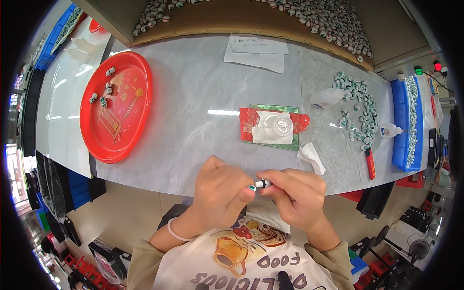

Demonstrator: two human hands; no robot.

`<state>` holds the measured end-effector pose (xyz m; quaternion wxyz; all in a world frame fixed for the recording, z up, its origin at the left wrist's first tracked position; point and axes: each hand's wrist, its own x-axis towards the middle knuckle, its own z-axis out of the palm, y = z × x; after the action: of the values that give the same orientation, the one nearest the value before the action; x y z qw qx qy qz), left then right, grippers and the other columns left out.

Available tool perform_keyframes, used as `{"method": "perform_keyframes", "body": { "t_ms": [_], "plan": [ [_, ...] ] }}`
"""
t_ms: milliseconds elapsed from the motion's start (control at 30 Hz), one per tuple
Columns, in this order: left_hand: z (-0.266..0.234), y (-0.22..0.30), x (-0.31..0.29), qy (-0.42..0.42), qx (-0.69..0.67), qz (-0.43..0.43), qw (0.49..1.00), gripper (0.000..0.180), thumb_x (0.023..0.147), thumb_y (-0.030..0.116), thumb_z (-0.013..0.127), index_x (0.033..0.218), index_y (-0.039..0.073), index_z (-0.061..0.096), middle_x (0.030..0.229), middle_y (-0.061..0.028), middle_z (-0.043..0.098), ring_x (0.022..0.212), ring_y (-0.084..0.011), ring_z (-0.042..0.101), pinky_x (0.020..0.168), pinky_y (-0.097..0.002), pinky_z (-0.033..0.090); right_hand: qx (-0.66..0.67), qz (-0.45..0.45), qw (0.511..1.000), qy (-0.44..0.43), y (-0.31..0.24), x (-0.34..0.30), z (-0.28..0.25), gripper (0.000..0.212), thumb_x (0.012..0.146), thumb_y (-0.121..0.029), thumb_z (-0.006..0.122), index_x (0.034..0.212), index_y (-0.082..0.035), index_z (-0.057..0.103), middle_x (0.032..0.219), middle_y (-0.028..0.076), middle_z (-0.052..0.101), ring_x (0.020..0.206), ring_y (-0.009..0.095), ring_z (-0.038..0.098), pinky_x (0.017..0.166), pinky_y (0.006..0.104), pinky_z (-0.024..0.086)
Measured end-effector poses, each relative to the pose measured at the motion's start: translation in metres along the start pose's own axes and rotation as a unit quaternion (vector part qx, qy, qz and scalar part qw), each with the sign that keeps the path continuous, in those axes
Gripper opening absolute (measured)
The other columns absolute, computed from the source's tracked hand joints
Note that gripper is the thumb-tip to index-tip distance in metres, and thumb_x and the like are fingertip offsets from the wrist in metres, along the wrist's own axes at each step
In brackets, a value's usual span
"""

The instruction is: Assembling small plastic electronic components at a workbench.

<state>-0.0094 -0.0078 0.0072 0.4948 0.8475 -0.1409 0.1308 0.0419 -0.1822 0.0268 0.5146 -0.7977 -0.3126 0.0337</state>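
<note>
My left hand (217, 191) and my right hand (297, 195) meet just in front of the table's near edge. Both are closed, thumb against fingers, on a small white part with a black band (261, 184). A bit of green (252, 188) shows at its left end, by my left thumb; the fingers cover the rest, so I cannot tell whether it is one piece or two. Beyond my hands a round clear dish (282, 125) sits on white paper, over a red packet (246, 116) and a green slab (261, 107). A crumpled white tissue (311, 157) lies nearest my right hand.
At left, a red oval tray (126, 133) holds several small white-and-dark pieces. Many green-and-white pieces (360, 96) lie scattered at right beside a white squeeze bottle (327, 97) and a red-handled tool (369, 163). A wooden bin (232, 19) of white pieces borders the far side.
</note>
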Motion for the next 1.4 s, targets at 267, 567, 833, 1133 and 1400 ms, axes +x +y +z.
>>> {"method": "perform_keyframes", "body": {
  "t_ms": [267,567,833,1133,1400],
  "plan": [
    [0.006,-0.001,0.006,0.089,-0.102,-0.027,0.990,0.017,0.088,0.023,0.056,0.092,0.006,0.059,0.077,-0.0025,0.059,0.061,-0.0181,0.052,0.064,-0.0304,0.035,0.007,-0.020,0.998,0.052,-0.006,0.005,-0.019,0.030,0.075,-0.024,0.072,0.082,0.004,0.065,0.059,0.007,0.060,0.047,0.014,0.055,0.042,0.0220,0.038],
    [0.005,0.001,0.007,0.106,-0.116,-0.064,0.985,0.026,0.068,0.003,0.071,0.093,0.007,0.066,0.078,-0.0027,0.064,0.067,-0.0156,0.058,0.064,-0.0276,0.038,-0.060,-0.092,0.994,0.020,-0.003,0.010,-0.010,0.030,0.071,-0.024,0.073,0.082,0.002,0.065,0.058,0.005,0.059,0.044,0.015,0.052,0.040,0.0234,0.037],
    [0.005,-0.002,0.008,0.101,-0.086,-0.032,0.991,0.030,0.062,0.003,0.073,0.091,0.007,0.068,0.076,-0.0029,0.065,0.066,-0.0161,0.058,0.062,-0.0268,0.038,-0.125,-0.106,0.986,0.000,-0.006,0.015,-0.010,0.029,0.068,-0.024,0.074,0.079,0.001,0.065,0.060,0.006,0.060,0.046,0.017,0.054,0.041,0.0243,0.040],
    [0.005,0.000,0.008,0.100,-0.085,-0.052,0.990,0.033,0.061,0.003,0.075,0.093,0.007,0.067,0.079,-0.0032,0.065,0.065,-0.0162,0.059,0.061,-0.0267,0.038,-0.059,-0.123,0.990,0.048,-0.002,0.019,-0.007,0.029,0.061,-0.010,0.077,0.083,0.003,0.063,0.071,0.009,0.062,0.058,0.021,0.059,0.049,0.0270,0.048],
    [0.008,0.001,0.003,0.125,-0.177,-0.111,0.970,0.028,0.068,0.006,0.074,0.094,0.004,0.063,0.085,-0.0057,0.066,0.063,-0.0156,0.058,0.063,-0.0272,0.041,0.003,-0.081,0.995,0.059,0.000,0.016,-0.004,0.028,0.063,-0.007,0.078,0.084,0.003,0.063,0.074,0.011,0.064,0.061,0.022,0.062,0.052,0.0276,0.049]
  ]
}}
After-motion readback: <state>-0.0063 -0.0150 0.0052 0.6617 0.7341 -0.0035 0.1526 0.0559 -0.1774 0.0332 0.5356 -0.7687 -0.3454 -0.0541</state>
